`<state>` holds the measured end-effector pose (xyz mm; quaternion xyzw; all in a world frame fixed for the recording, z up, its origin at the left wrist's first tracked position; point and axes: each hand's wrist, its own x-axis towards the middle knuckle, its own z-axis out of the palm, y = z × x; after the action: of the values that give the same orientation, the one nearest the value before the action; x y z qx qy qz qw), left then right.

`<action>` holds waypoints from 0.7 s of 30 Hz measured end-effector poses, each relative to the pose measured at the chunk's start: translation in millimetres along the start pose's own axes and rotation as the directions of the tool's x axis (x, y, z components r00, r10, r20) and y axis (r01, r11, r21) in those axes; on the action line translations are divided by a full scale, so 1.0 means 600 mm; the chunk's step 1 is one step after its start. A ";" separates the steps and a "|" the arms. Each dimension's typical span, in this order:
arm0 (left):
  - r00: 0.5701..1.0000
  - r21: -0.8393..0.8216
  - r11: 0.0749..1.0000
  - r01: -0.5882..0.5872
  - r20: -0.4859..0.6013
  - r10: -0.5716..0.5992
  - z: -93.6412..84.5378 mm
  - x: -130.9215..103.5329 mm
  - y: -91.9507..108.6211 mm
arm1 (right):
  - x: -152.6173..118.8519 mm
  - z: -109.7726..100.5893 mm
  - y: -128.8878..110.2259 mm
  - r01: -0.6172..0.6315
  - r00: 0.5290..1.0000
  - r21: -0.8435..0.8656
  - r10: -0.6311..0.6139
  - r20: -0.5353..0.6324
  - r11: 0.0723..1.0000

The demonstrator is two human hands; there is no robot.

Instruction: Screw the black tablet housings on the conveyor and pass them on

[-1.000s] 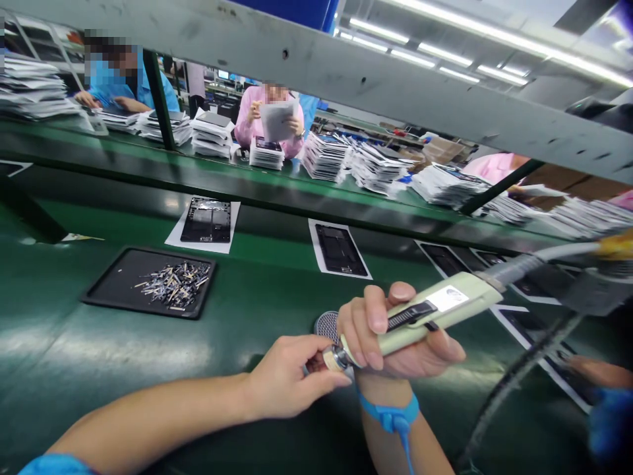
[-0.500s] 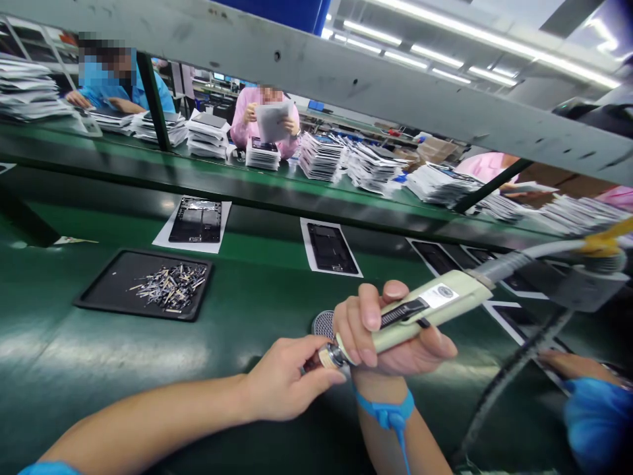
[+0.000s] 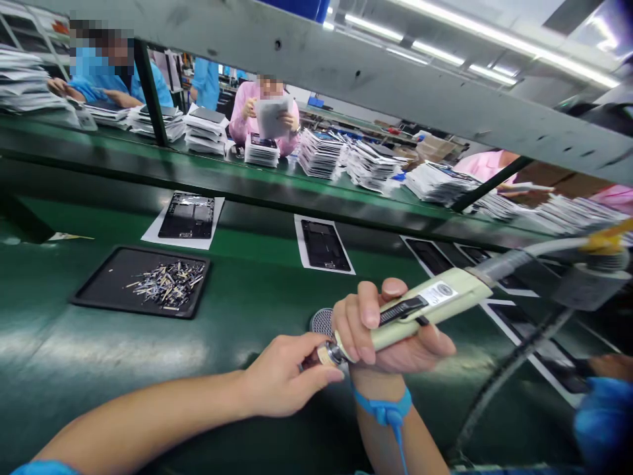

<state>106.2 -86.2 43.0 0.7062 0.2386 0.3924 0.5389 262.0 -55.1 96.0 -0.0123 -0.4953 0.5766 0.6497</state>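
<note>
A cream electric screwdriver (image 3: pixel 455 287) with a black lever lies slantwise across my right hand (image 3: pixel 380 330), whose fingers are closed round its body. At its lower left end, my left hand (image 3: pixel 281 376) pinches the metal nose collar between thumb and fingers; the tip is hidden by those fingers. A blue wrist strap (image 3: pixel 383 406) with a cord circles my right wrist. Just behind my right hand, a round metal mesh piece (image 3: pixel 322 321) partly shows.
On the green bench, a black tray (image 3: pixel 99 300) holds many small strips (image 3: pixel 168 284). Dark device housings (image 3: pixel 324 244) lie on white sheets along the bench. A grey hose (image 3: pixel 514 369) hangs right, near a co-worker's blue sleeve (image 3: pixel 603 415). Paper stacks (image 3: pixel 321 155) line the shelf beyond.
The view has shifted slightly. At the right, the co-worker's hand has drawn back rightward from a sheet with a housing. Both my hands keep their grip on the electric screwdriver.
</note>
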 end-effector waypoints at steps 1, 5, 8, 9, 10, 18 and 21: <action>1.000 -0.004 1.000 0.002 0.000 -0.002 0.000 0.000 0.000 | 0.000 0.000 0.000 -0.003 1.000 0.003 0.003 0.000 1.000; 0.999 -0.037 0.999 0.035 0.015 -0.034 -0.002 0.001 0.000 | -0.001 0.002 0.001 0.008 1.000 0.038 -0.009 0.013 0.999; 0.994 -0.089 0.991 0.096 0.059 -0.091 -0.006 0.005 0.004 | -0.001 0.004 0.001 0.019 1.000 0.033 -0.019 0.003 0.999; 0.991 -0.118 0.986 0.119 0.079 -0.111 -0.007 0.006 0.005 | -0.001 0.004 0.001 0.019 1.000 0.027 -0.019 -0.006 0.999; 0.987 -0.150 0.978 0.142 0.098 -0.128 -0.008 0.007 0.005 | -0.001 0.004 0.000 0.016 1.000 0.019 -0.016 -0.013 1.000; 0.998 -0.041 0.999 0.033 -0.050 -0.035 -0.007 0.010 -0.009 | 0.000 0.008 0.001 0.001 0.993 -0.064 -0.008 -0.115 0.998; 0.993 0.070 0.993 -0.090 -0.071 0.095 -0.009 0.011 -0.013 | 0.003 0.012 -0.001 -0.024 0.982 -0.047 0.015 -0.190 0.999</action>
<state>106.3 -75.5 38.1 0.7190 0.2383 0.4347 0.4871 257.8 -57.9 101.1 -0.0879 -0.4448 0.5668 0.6879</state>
